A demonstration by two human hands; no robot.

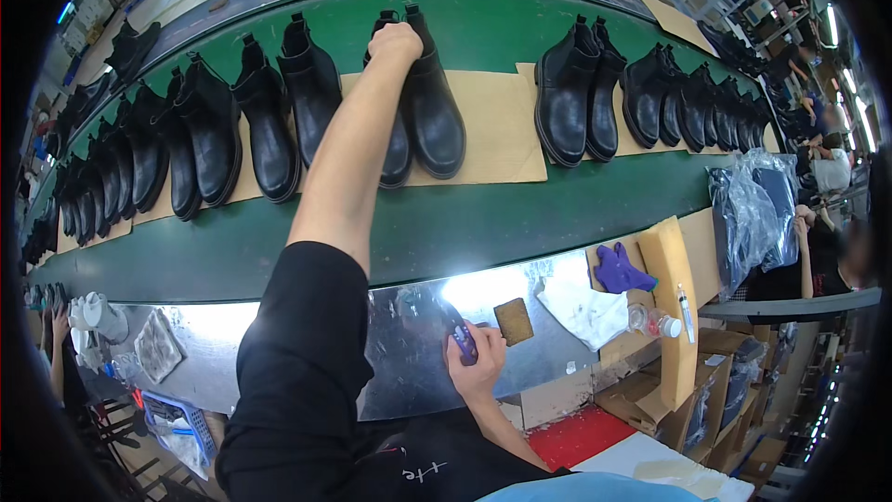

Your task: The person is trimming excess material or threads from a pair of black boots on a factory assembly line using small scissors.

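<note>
My left grip (395,41) is closed at the tops of a pair of black boots (435,121) standing on the cardboard sheet (502,130), presumably laid there to spare their soles the green surface (446,223). Whether I have both shafts or only one, I cannot tell. On my side of the cardboard sheet, over the metal tabletop (400,381), my right grip (480,363) is curled around a purple tool (464,341); a brown pad (513,322) lies on that side too, probably for easy reach.
</note>
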